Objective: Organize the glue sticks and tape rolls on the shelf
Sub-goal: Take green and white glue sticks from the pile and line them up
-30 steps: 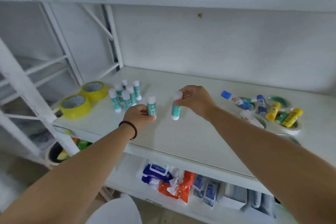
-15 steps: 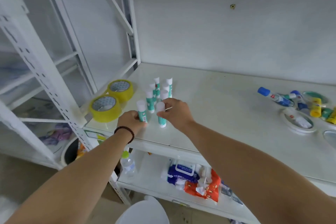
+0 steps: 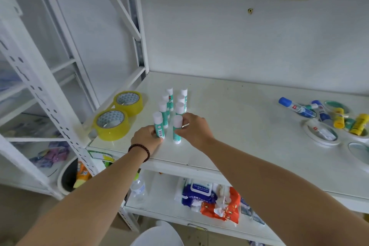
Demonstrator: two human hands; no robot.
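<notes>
Several green-and-white glue sticks point(image 3: 180, 104) stand upright in two rows on the white shelf point(image 3: 239, 118). My left hand point(image 3: 146, 140) grips one glue stick point(image 3: 158, 126) at the front of the left row, its base on the shelf. My right hand point(image 3: 194, 131) pinches another glue stick point(image 3: 177, 129) at the front of the right row, also standing on the shelf. Two yellow tape rolls point(image 3: 111, 125) lie flat to the left of the rows, near the shelf's left edge.
At the right of the shelf lies a heap of blue and yellow glue bottles point(image 3: 323, 115) among white tape rolls point(image 3: 321, 133). The shelf's slotted post point(image 3: 50, 96) stands at the left. Wipe packets point(image 3: 211, 197) and a water bottle point(image 3: 138, 187) sit on the lower shelf.
Both hands carried their glue sticks left from the middle of the shelf and set them down at the front of the two rows. The view turned left and up.
</notes>
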